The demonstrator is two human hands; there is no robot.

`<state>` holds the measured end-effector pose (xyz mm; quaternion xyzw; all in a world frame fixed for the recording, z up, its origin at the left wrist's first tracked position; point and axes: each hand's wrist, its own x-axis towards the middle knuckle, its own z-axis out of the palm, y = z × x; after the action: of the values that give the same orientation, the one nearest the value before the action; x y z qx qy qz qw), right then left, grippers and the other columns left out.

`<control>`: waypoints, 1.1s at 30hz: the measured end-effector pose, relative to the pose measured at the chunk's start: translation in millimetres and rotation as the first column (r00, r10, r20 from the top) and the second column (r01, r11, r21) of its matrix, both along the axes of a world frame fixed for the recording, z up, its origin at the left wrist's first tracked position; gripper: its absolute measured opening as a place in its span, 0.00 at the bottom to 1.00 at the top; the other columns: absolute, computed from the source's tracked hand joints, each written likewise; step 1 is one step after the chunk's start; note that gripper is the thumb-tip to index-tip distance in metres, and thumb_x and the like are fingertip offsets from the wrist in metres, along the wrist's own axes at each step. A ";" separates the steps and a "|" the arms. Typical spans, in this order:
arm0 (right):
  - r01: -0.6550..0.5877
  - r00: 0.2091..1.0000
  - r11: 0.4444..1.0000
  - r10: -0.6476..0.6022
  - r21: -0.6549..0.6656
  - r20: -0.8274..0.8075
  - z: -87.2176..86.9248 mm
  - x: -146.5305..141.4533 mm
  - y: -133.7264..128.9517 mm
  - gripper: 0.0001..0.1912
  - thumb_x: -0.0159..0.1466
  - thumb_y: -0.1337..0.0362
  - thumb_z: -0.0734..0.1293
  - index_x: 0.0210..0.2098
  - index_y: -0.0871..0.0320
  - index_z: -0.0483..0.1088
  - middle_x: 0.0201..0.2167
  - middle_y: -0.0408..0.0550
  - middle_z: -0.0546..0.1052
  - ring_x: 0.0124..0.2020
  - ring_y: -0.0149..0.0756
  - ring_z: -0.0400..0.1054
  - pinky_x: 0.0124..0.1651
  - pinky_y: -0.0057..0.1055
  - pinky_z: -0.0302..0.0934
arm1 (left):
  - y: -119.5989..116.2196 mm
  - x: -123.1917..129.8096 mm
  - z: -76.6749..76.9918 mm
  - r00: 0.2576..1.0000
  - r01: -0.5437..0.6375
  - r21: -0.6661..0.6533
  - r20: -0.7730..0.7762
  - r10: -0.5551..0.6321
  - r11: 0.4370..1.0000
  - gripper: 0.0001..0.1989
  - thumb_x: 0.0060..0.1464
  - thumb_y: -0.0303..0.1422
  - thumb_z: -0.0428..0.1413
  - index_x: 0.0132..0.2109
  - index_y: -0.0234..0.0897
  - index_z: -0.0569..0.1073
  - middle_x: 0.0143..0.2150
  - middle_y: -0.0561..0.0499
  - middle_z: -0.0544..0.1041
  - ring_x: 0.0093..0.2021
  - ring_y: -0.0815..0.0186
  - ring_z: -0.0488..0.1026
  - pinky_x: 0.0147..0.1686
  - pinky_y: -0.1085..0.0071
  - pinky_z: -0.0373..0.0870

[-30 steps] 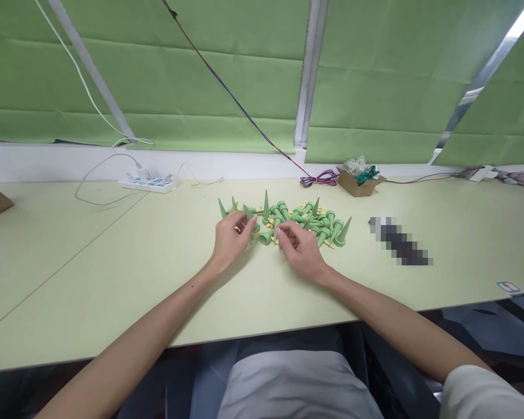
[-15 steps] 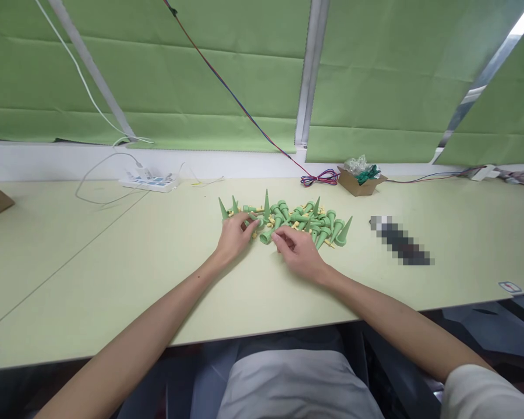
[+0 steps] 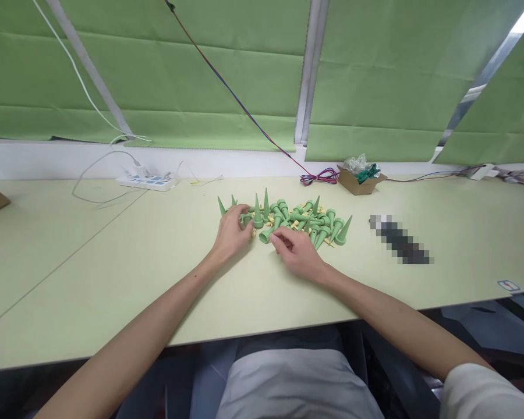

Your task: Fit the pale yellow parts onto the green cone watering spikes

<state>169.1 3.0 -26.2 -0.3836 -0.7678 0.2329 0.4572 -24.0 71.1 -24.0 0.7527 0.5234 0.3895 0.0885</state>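
Note:
Green plastic watering spikes (image 3: 323, 221), several of them, lie heaped on the table with small yellow valve pieces (image 3: 329, 242) among them. My left hand (image 3: 234, 231) is open at the heap's left side, thumb and fingers apart. Just right of its fingertips an upright green spike (image 3: 257, 214) stands on its wide end; whether the fingers touch it I cannot tell. My right hand (image 3: 297, 251) is closed in a pinch at the front of the heap, beside a lying spike (image 3: 264, 237) with its hollow end facing left. What the pinch holds, if anything, is hidden.
Behind the heap are a coiled red-and-blue cable (image 3: 319, 177) and a small cardboard box (image 3: 361, 185) with plastic and green material. A white power strip (image 3: 147, 181) sits at the back left. A pixelated dark object (image 3: 399, 241) lies to the right. The table's front edge (image 3: 266, 337) is near me.
My left hand has shifted slightly left and its fingers have spread. A green spike now stands upright beside its fingertips. My right hand has hardly moved.

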 end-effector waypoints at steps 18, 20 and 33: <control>-0.025 0.998 1.000 0.026 -0.010 0.057 -1.8 0.4 1.6 0.13 0.70 0.61 0.59 0.30 0.57 0.66 0.21 0.39 0.64 0.22 0.28 0.54 0.28 0.27 0.50 | 2.5 -4.7 -9.6 0.991 0.056 -0.046 -0.120 -0.061 0.997 0.16 0.53 0.34 0.56 0.49 0.38 0.66 0.51 0.44 0.72 0.50 0.54 0.71 0.50 0.56 0.69; -0.022 0.998 1.000 0.022 -0.005 0.063 -0.6 0.2 1.0 0.13 0.70 0.61 0.59 0.30 0.57 0.66 0.21 0.39 0.63 0.22 0.28 0.53 0.28 0.27 0.50 | 1.8 -5.1 -9.2 0.989 0.059 -0.074 -0.128 -0.069 0.995 0.14 0.53 0.34 0.56 0.47 0.38 0.66 0.49 0.45 0.71 0.46 0.56 0.72 0.46 0.57 0.70; 0.186 0.982 0.982 -0.185 -0.023 0.020 -3.7 3.3 6.1 0.11 0.69 0.60 0.59 0.33 0.57 0.68 0.19 0.39 0.67 0.19 0.30 0.59 0.27 0.27 0.54 | -2.6 -9.0 -6.1 0.967 0.154 -0.145 -0.182 -0.180 0.977 0.08 0.55 0.35 0.56 0.40 0.40 0.77 0.46 0.46 0.69 0.38 0.60 0.70 0.42 0.60 0.71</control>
<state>172.5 9.0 -29.8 -0.4611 -0.7297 0.1954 0.4655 -33.0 68.5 -30.1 0.8212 0.4883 0.2706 0.1181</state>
